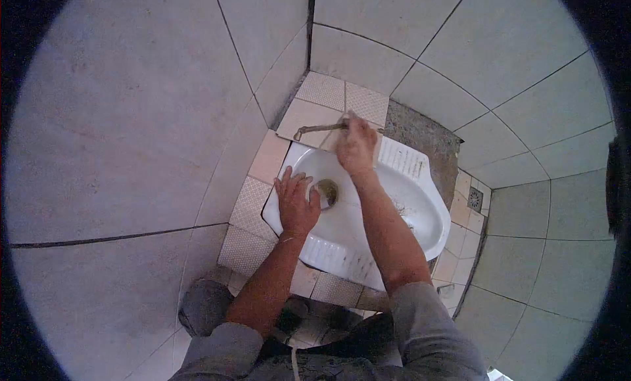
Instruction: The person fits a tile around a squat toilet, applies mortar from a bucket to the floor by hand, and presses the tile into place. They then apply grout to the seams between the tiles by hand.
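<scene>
A white squat toilet pan (355,217) is set in the tiled floor below me. My left hand (299,200) lies with fingers spread on the left end of the pan, its thumb beside the round drain hole (327,194). My right hand (358,144), slightly blurred, is closed around a thin brown stick-like tool with a bent tip (319,128). The tool points left over the tiles along the pan's far edge. I cannot tell its exact kind. Loose dark bits (404,213) lie in the right part of the bowl.
Rough bare cement (427,134) shows behind the pan, beside patterned floor tiles (322,89). A square floor drain (475,199) sits at the right. Large grey wall tiles (131,118) stand close on the left, back and right. My shoe (207,305) is at lower left.
</scene>
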Motion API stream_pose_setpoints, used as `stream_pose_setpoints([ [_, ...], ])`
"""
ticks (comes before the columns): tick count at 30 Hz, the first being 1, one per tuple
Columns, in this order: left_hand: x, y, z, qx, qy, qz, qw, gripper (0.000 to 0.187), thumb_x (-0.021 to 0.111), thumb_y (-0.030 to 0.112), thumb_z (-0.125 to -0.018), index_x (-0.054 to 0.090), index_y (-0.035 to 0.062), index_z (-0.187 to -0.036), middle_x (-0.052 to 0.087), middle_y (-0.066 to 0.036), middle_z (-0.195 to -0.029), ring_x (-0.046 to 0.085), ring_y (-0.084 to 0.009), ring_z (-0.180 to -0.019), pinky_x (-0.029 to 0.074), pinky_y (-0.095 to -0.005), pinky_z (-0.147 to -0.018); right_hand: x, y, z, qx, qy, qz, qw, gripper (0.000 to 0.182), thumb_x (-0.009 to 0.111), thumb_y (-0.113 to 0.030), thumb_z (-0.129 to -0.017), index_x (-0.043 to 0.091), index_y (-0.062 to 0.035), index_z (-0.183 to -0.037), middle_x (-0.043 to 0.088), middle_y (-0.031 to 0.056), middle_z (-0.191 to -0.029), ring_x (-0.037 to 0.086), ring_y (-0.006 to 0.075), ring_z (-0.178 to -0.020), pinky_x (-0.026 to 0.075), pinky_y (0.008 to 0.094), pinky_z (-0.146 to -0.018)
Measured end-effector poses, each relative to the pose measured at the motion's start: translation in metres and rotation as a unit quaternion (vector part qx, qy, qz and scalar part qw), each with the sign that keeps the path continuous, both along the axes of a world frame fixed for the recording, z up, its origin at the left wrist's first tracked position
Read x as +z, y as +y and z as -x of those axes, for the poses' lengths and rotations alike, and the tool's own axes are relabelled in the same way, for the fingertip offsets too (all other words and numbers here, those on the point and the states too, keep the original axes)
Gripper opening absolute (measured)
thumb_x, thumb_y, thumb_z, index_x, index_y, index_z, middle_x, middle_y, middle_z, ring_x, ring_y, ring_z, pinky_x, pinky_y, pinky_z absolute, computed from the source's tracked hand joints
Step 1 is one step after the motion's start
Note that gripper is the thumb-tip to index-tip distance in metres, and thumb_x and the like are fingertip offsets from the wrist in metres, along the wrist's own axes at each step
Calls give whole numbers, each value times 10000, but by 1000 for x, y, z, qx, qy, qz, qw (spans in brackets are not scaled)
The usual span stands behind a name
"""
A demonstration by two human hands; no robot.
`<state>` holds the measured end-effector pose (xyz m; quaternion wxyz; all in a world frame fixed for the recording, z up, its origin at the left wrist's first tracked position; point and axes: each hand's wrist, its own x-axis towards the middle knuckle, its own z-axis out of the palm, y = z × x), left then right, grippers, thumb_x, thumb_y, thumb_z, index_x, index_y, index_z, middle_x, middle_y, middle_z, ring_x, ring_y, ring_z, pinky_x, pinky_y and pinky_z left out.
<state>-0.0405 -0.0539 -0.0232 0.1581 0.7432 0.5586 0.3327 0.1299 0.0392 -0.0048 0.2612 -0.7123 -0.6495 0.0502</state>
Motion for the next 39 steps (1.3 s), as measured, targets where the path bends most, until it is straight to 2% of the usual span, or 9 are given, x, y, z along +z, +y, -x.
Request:
stream_pose_setpoints([
  [3,-1,0,0,-4,-8,-10,1000,230,607,132,-781,602,54,-998,538,-142,-1151,352,-365,-1288,176,-619,-1076,8,-4,-18,-63,20,-33,997,531,534,-124,-765,449,-53,-1284,568,195,-1150,504,365,-1115,352,455,-973],
  [6,1,-1,0,-4,-7,-10,1000,203,610,130,-812,604,69,-1005,559,-127,-1148,360,-354,-1299,165,-606,-1084,-10,5,-26,-47,-14,-78,996,615,574,-165,-723,432,-54,-1310,577,161,-1145,509,337,-1083,304,464,-981],
  [15,1,-1,-1,4,-3,-4,1000,210,625,120,-806,620,80,-1012,564,-119,-1152,363,-354,-1296,152,-590,-1097,-9,2,-30,-57,-6,-15,998,600,573,-174,-732,434,-70,-1306,584,129,-1193,475,320,-1172,262,507,-1021],
  [23,-1,-1,0,0,1,-25,1000,216,626,120,-805,595,85,-1015,568,-122,-1131,374,-357,-1283,178,-599,-1082,-13,-12,-50,-150,-39,24,988,590,580,-193,-753,439,-110,-1320,522,60,-1254,420,228,-1207,159,485,-1075],
  [27,1,0,-1,0,10,-6,1000,216,624,119,-803,597,85,-1014,568,-125,-1134,374,-359,-1282,179,-599,-1082,-10,-26,-60,-152,-66,-24,986,614,588,-155,-708,439,-81,-1299,551,115,-1207,462,284,-1181,244,506,-1029],
  [29,2,-1,-1,1,2,-8,1000,215,624,124,-804,597,79,-1013,569,-129,-1138,374,-363,-1283,180,-601,-1080,2,-31,-62,-193,-47,111,974,646,593,-231,-736,413,-94,-1341,504,88,-1288,407,265,-1244,155,518,-1083],
  [30,1,-1,0,1,2,-7,1000,215,624,124,-804,597,79,-1013,569,-129,-1138,374,-363,-1283,180,-601,-1080,-1,-32,-65,-193,-47,112,974,646,593,-231,-736,413,-94,-1341,504,88,-1288,407,265,-1244,155,518,-1083],
  [35,-1,-1,0,-3,6,-15,1000,224,618,129,-810,588,73,-1025,570,-131,-1142,374,-368,-1283,182,-607,-1075,-13,-34,-68,-210,-14,-4,978,645,601,-215,-715,427,-74,-1320,491,156,-1292,406,284,-1253,209,526,-1065],
  [39,1,-1,1,-2,-4,-20,1000,232,617,129,-809,583,75,-1033,569,-133,-1147,372,-366,-1284,179,-601,-1080,-5,-23,-62,-202,19,4,979,636,597,-190,-712,429,-67,-1313,492,158,-1290,408,288,-1253,217,507,-1068],
])
